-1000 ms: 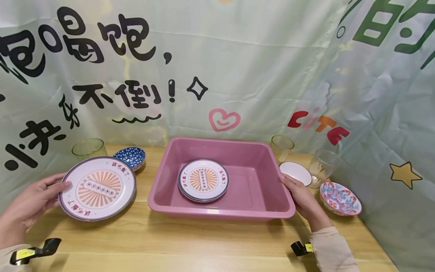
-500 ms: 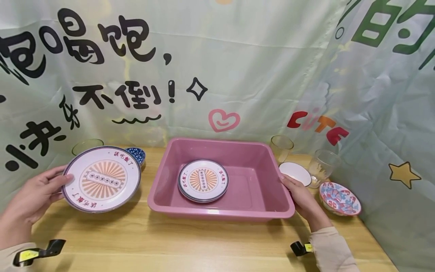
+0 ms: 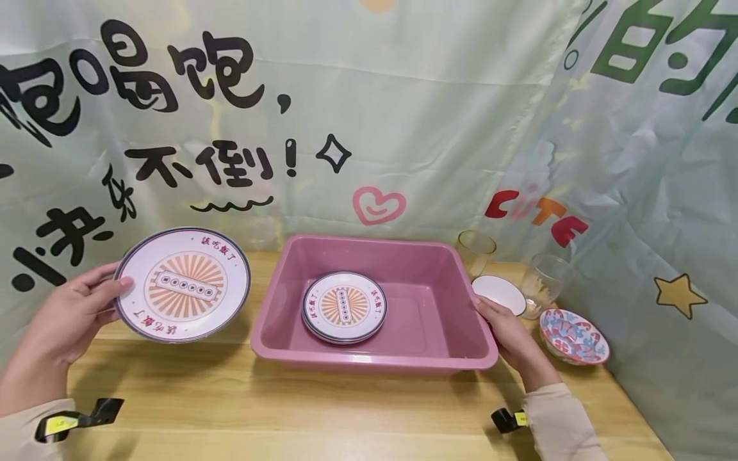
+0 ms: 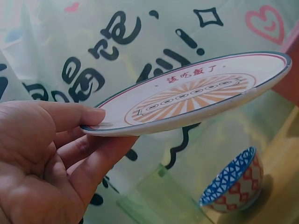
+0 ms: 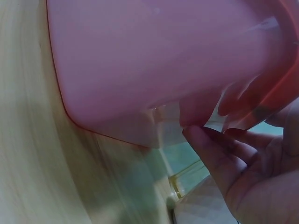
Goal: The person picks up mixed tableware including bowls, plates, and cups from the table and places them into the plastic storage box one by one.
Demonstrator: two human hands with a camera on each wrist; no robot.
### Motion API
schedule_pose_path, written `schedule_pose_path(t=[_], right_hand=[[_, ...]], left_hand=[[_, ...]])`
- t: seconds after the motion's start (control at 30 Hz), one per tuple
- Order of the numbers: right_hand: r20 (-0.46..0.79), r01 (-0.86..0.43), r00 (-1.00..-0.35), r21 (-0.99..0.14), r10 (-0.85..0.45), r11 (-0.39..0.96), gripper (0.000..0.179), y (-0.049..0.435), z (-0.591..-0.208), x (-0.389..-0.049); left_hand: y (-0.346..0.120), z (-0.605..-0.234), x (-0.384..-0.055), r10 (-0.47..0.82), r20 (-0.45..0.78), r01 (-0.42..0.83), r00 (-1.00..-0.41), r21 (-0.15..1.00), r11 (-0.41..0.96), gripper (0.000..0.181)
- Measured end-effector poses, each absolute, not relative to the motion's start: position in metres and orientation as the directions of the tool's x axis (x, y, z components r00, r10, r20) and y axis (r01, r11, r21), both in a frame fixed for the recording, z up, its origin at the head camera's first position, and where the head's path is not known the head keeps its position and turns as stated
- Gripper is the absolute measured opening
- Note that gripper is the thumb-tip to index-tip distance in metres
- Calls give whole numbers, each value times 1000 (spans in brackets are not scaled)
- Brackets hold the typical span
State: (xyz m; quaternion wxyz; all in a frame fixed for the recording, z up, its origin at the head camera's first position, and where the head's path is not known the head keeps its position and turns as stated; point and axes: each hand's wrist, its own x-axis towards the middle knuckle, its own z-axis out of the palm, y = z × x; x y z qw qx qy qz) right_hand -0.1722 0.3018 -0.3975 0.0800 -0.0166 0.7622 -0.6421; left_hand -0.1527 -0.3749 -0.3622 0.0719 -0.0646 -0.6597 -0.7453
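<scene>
Held up at the left in the head view is a white plate [image 3: 183, 285] with a dark rim, red characters and an orange sunburst. My left hand [image 3: 66, 323] pinches its left edge, thumb on top and fingers beneath, as the left wrist view also shows the plate [image 4: 196, 95] tilted. A pink plastic tub [image 3: 426, 307] stands mid-table. Inside it, towards the left, lies a small stack of matching plates [image 3: 344, 306]. My right hand [image 3: 512, 336] grips the tub's right rim; in the right wrist view its fingers [image 5: 215, 156] reach under that rim.
Behind the held plate are a blue-patterned bowl [image 4: 236, 184] and a greenish glass [image 4: 159, 198]. Right of the tub stand an amber-rimmed glass [image 3: 476, 250], a white dish [image 3: 501, 293], a clear glass [image 3: 544, 282] and a floral bowl [image 3: 573, 338]. A printed curtain [image 3: 450, 128] hangs close behind.
My left hand has raised the plate and carried it a little to the right, so it now covers the blue bowl and green glass in the head view. My right hand stays on the tub.
</scene>
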Motion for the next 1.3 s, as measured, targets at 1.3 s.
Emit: schedule_pose_path(t=[1.3], right_hand=[[91, -178, -977, -849, -193, 498, 62, 275, -314, -178]], left_hand=[[-293, -304, -180, 99, 188, 180, -977, 980, -84, 25]])
